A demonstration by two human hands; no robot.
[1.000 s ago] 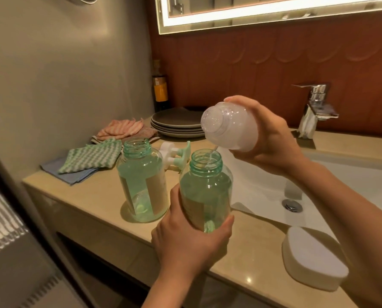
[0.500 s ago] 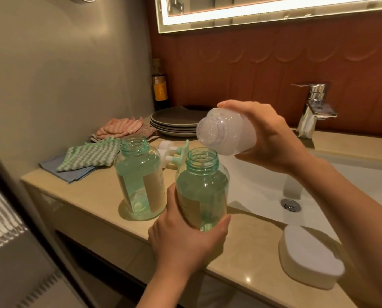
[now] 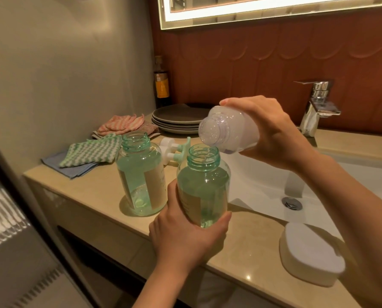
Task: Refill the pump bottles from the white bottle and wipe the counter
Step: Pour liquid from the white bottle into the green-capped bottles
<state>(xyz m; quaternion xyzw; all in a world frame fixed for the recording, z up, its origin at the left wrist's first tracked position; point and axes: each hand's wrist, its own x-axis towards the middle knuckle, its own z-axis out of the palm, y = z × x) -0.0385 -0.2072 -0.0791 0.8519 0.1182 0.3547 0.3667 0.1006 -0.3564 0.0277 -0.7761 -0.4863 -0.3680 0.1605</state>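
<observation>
Left hand (image 3: 181,236) is wrapped around the base of an open green pump bottle (image 3: 202,185), held at the front edge of the counter (image 3: 92,187). White bottle (image 3: 230,130) is gripped by the right hand (image 3: 272,134), tipped sideways just above that bottle's mouth. Second open green bottle (image 3: 141,176) is stood on the counter just left. Pump heads (image 3: 174,150) are laid behind. Folded cloths (image 3: 92,152), stacked plates (image 3: 176,117) and faucet (image 3: 316,103) are seen farther back.
</observation>
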